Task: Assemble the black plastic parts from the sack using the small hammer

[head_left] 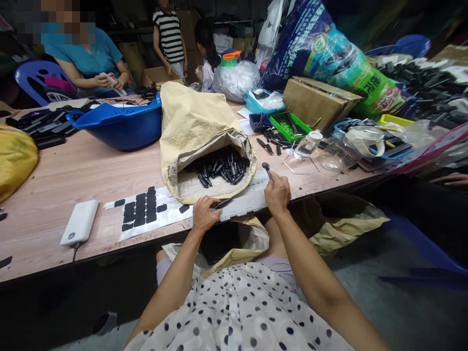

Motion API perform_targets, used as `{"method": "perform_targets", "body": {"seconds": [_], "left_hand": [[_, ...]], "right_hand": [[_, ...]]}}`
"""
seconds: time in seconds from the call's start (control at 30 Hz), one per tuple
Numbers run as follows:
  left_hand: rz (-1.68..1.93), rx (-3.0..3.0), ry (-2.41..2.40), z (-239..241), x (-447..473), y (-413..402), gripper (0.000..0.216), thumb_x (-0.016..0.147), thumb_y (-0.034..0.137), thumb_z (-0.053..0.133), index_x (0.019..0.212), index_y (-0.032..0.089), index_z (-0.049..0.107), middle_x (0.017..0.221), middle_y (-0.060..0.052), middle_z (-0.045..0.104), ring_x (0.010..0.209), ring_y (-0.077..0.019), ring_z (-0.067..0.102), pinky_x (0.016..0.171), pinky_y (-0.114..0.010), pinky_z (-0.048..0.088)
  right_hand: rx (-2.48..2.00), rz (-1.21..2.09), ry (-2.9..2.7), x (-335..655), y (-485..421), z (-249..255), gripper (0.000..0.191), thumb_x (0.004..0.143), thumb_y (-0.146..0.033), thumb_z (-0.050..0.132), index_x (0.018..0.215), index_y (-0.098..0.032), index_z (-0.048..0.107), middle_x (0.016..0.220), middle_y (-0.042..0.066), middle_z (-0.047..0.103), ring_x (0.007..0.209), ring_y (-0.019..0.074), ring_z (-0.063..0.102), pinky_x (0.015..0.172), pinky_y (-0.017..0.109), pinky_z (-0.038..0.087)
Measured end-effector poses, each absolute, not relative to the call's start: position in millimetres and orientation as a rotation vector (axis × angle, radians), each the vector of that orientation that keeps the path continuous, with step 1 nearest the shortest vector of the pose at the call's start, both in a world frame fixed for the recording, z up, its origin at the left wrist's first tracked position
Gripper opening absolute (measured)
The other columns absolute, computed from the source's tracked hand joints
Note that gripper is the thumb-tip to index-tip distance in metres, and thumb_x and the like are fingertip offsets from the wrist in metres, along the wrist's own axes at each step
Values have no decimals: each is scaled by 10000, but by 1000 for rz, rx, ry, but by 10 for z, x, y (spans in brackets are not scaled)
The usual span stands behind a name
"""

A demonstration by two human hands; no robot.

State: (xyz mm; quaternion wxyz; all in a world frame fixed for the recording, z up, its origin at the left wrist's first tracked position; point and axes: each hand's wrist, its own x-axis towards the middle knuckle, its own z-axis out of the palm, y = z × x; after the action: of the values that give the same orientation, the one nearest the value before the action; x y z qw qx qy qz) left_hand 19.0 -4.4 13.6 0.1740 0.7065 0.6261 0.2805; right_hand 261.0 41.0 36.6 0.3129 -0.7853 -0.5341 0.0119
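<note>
My left hand (pixel 205 213) is closed on a slim black pen-shaped part (pixel 224 202) at the table's front edge. My right hand (pixel 278 195) is wrapped round a small grey tool with a dark round head (pixel 265 166), which points away from me; its exact kind is unclear. Under both hands lies a flat grey-white board (pixel 248 197). Just beyond it, a beige woven sack (pixel 197 112) lies on its side, mouth towards me. Several black pen-shaped parts (pixel 226 168) are heaped inside the sack.
A white power bank (pixel 79 222) and a sheet of black stickers (pixel 141 209) lie left. Behind are a blue basin (pixel 120 126), a green tray (pixel 288 126), a clear jar (pixel 307 145) and a cardboard box (pixel 318 100). Another open sack (pixel 248 243) sits at my lap. Other people are across the table.
</note>
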Motion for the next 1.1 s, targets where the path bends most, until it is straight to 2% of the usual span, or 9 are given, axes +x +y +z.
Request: {"method": "perform_targets", "body": {"seconds": [0.27, 0.6, 0.93, 1.1], "left_hand": [[808, 2014, 1807, 105, 203, -42, 146, 761, 244, 775, 903, 269, 750, 803, -7, 666, 836, -219, 611, 814, -354, 462], [772, 2121, 1782, 76, 163, -48, 42, 806, 291, 722, 826, 254, 727, 805, -22, 669, 814, -214, 591, 775, -340, 434], [723, 2121, 1744, 122, 177, -17, 86, 788, 258, 708, 709, 232, 687, 744, -16, 668, 761, -202, 613, 780, -344, 436], [789, 2119, 1711, 142, 164, -30, 41, 788, 243, 712, 754, 225, 698, 764, -19, 674, 789, -206, 620, 792, -349, 445]], "right_hand": [[-2285, -30, -1442, 2578, 604, 194, 407, 912, -125, 475, 1198, -245, 737, 1004, 108, 556, 957, 249, 491, 730, 326, 322], [-2319, -109, -1511, 2536, 562, 192, 416, 913, -144, 472, 1248, -242, 697, 1056, 123, 566, 974, 260, 478, 753, 342, 315], [-2279, -130, -1533, 2555, 576, 131, 408, 909, -156, 462, 1246, -219, 682, 1044, 141, 553, 963, 270, 462, 756, 359, 331], [-2300, -132, -1534, 2542, 588, 134, 397, 921, -165, 460, 1247, -218, 680, 1049, 138, 552, 980, 271, 472, 763, 357, 326]]}}
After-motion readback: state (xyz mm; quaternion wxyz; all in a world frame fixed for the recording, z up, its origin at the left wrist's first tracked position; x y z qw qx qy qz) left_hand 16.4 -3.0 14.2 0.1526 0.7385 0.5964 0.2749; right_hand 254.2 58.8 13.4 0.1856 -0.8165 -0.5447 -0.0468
